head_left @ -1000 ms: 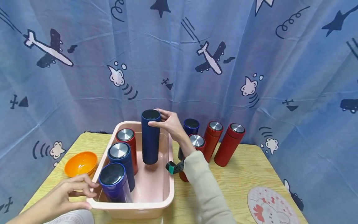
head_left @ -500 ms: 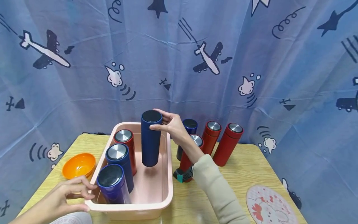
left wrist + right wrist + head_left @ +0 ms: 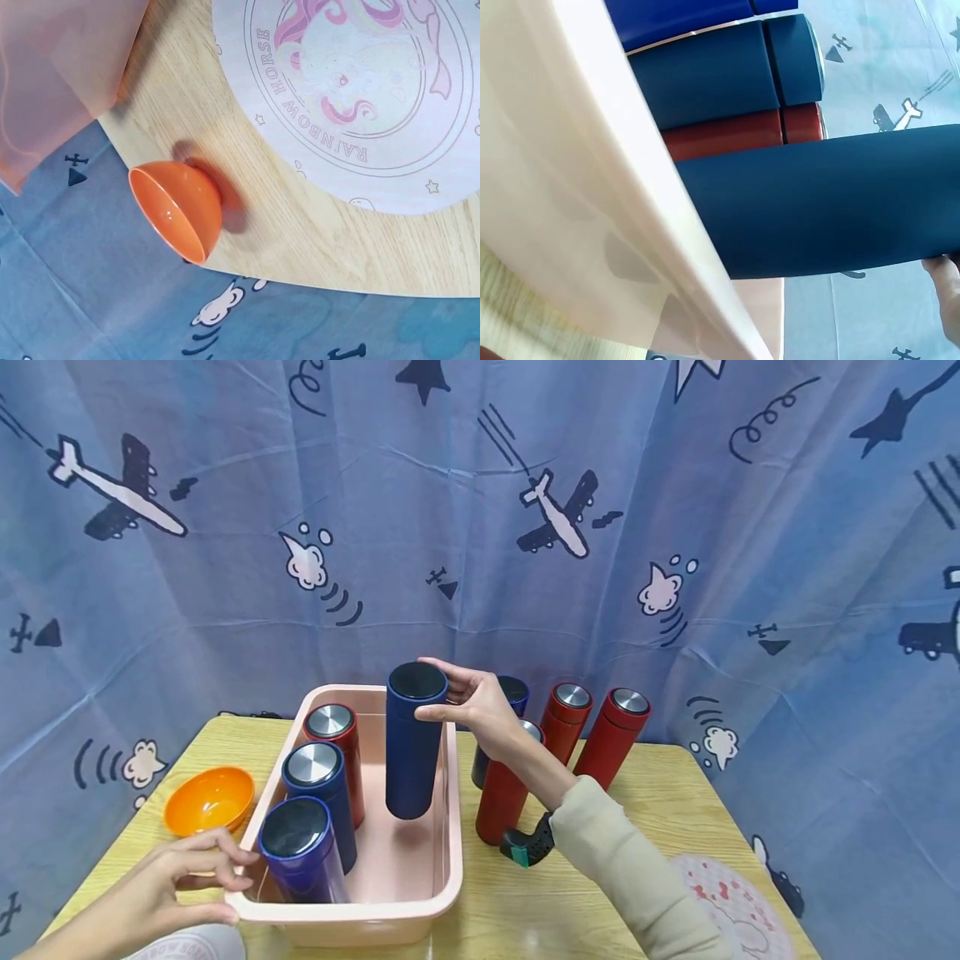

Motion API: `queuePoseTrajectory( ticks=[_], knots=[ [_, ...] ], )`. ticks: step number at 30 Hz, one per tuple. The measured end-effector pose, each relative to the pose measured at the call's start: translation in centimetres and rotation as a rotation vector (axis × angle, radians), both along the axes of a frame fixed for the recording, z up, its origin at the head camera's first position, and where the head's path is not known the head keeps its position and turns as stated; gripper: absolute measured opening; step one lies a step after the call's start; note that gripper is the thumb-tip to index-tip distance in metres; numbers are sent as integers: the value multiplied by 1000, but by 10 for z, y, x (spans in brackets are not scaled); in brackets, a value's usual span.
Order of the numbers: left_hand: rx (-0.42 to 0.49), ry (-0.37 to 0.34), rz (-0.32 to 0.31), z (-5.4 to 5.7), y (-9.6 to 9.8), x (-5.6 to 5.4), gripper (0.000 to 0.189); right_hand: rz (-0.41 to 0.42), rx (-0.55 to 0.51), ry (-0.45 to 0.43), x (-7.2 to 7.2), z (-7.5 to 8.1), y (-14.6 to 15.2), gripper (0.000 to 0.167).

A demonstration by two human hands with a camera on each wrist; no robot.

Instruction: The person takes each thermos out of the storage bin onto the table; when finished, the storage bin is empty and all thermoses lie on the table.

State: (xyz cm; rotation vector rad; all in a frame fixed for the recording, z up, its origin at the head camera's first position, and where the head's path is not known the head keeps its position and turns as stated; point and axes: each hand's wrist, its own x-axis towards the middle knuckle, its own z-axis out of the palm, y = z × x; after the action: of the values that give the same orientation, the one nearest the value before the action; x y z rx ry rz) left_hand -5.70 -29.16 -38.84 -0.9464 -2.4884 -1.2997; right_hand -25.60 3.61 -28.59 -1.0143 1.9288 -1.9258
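My right hand grips a dark blue thermos near its black lid, thumb at the front. The bottle hangs almost upright inside a pink plastic bin, at its right side. The left hand holds the bin's near left corner by the rim. Along the bin's left side stand a red thermos, a dark blue one with a silver lid and a glossy blue one. In the right wrist view, the bin's wall hides the lower end of the held thermos.
An orange bowl sits left of the bin. To its right stand several bottles, including a slanting red thermos and a partly covered blue one. Round mats lie at front left and right. A curtain hangs behind.
My right hand has shifted the dark blue thermos slightly right and nearer to me, its bottom lower in the view. The right forearm swung right. The left hand keeps its place on the rim.
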Motion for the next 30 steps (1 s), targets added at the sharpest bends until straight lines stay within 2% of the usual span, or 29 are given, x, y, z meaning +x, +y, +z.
queuePoseTrajectory(
  ticks=[5, 12, 19, 25, 30],
  knots=[
    [0, -48, 8, 0, 0, 2, 32, 9, -7, -13, 4, 2, 6, 59],
    [45, 79, -59, -4, 0, 0, 41, 24, -19, -22, 12, 12, 11, 59],
    [62, 104, -84, -7, -1, -3, 42, 16, -28, -53, 21, 28, 13, 59],
    [61, 99, -87, -6, 0, -3, 42, -8, -29, -70, 29, 44, 18, 59],
    [58, 67, -78, -5, 0, -1, 41, -34, -41, -83, 35, 58, 25, 59]
  ],
)
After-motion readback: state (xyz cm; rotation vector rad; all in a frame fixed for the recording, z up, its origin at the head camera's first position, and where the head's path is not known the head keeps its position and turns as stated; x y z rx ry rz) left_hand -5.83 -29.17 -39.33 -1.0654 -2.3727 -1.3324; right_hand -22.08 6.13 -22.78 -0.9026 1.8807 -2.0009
